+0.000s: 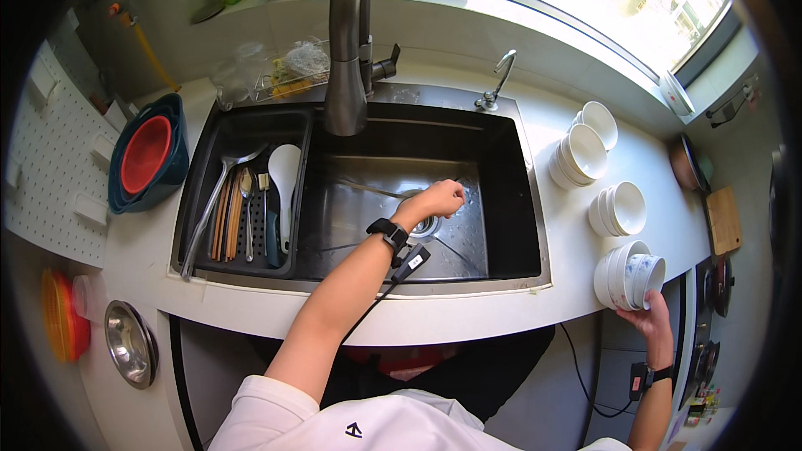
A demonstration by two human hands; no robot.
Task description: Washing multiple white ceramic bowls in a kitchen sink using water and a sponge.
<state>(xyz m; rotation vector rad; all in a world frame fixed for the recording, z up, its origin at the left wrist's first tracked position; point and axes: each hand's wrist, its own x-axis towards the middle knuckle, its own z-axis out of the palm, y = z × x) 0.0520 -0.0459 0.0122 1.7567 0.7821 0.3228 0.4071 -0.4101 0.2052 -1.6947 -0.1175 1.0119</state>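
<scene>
My left hand (446,198) hangs over the right basin of the dark sink (401,269), above the metal drain (425,227). Its fingers are curled closed, and nothing shows in them. At the right counter edge, my right hand (651,319) grips the outermost small floral bowl (655,279). This bowl belongs to a sideways-leaning stack with larger white bowls (606,279) behind it. Three more stacks of white bowls, the nearest (628,208), the middle one (587,151) and the far one (599,125), line the counter beyond.
Left in the sink, a black drain tray (250,122) holds a metal spatula (210,219), chopsticks (229,216), spoons and a white rice paddle (286,181). A tall faucet (348,75) rises behind. Nested colanders (147,156) stand left; a cutting board (723,220) is right.
</scene>
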